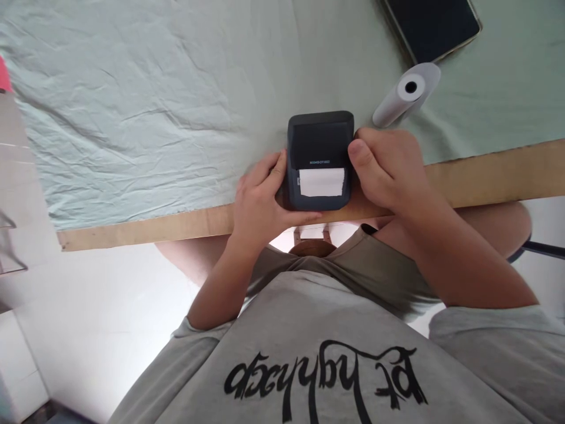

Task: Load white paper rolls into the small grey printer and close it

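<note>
A small dark receipt printer [320,138] sits at the table's near edge, with a strip of white paper [322,182] coming out of its slot. My left hand [261,199] grips it from the left, fingers along its side and thumb stretched across the near edge. On the opposite side, my right hand [385,166] is closed against the printer's right edge, thumb bent on top; its fingertips are partly hidden. Beyond that hand stands a white paper roll [392,103] with a dark core and a loose outer flap.
A dark flat device [435,26], like a phone or tablet, lies at the far right. Pale green cloth [145,106] covers the table, creased on the left. A bare wooden edge [494,176] runs along the near side. Something pink [3,75] shows at the far left.
</note>
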A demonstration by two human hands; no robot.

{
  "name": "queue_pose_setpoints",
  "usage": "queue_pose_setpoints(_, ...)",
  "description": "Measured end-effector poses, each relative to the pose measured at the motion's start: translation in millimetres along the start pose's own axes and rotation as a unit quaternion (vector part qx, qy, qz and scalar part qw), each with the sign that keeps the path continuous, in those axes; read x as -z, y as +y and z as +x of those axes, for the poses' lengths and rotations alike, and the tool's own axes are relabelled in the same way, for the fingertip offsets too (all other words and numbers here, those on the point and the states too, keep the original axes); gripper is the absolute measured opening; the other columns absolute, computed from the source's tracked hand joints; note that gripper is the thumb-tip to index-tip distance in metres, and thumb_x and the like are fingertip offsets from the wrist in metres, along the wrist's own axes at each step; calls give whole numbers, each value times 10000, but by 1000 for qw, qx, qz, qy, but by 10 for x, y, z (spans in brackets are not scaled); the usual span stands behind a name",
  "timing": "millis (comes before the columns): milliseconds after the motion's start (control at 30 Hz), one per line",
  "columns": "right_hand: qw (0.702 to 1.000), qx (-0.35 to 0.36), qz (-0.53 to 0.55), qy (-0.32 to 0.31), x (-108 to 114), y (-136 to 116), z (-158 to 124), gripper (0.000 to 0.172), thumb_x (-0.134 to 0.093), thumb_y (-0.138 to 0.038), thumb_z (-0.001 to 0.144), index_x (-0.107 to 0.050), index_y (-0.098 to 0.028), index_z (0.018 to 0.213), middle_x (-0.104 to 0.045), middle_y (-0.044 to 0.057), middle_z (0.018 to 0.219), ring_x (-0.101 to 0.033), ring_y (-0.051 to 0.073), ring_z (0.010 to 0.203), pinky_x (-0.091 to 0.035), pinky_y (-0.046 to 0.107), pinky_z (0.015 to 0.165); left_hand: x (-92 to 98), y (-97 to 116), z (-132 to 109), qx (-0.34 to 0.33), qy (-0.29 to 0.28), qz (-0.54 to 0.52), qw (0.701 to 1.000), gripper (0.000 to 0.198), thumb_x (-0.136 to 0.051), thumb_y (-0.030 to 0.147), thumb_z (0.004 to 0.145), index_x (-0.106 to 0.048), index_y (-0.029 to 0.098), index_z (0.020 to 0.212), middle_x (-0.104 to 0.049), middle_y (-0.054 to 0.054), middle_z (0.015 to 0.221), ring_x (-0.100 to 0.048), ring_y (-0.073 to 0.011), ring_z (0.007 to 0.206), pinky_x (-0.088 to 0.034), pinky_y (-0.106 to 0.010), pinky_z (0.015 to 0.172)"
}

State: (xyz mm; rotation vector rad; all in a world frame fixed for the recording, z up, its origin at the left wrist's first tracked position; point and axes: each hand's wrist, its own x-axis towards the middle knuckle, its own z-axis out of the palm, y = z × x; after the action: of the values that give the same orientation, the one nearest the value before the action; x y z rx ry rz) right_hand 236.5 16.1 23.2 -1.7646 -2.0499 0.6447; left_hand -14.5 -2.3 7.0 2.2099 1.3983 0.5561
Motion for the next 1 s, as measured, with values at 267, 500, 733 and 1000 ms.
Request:
queue_pose_setpoints(267,1000,12,2,-9,-12,43,-12,561,-348,-733,1026,-492,-250,778,-554,51,671,-496,207,652,-296,377,649,11,6,8,5,-8,-7,1000,1131,-779,928,694,-559,257,1578,-645,-144,1510,-631,-383,1372,-498,-527,1189)
queue_pose_setpoints(500,1000,3,20,-6,-17,79,-10,525,-445,-736,991,-527,-260,783,-553,43,656,-511,223,653,-328,374,641,7,36,20,22,-8,-17,1000,1123,-785,939,669,-598,260,1544,-630,-153,1538,-615,-407,1396,-490,-561,1195)
queue_pose_setpoints(733,1000,12,26,14,-34,45,-5,458,-552,-658,946,-463,-262,732,-489,12,604,-460,194,600,-313,359,629,2,38,10,37,-10,-3,999,1131,-857,888,637,-601,259,1541,-633,-154,1542,-601,-434,1411,-502,-568,1172)
queue_pose_setpoints(1000,998,-12,66,-9,59,-60,-7,397,-639,-538,869,-398,-266,708,-541,0,612,-488,188,606,-336,362,631,-7,38,11,24,36,-52,998,790,-416,789,1032,-556,196,1534,-687,-151,1481,-659,-339,1366,-525,-502,1140)
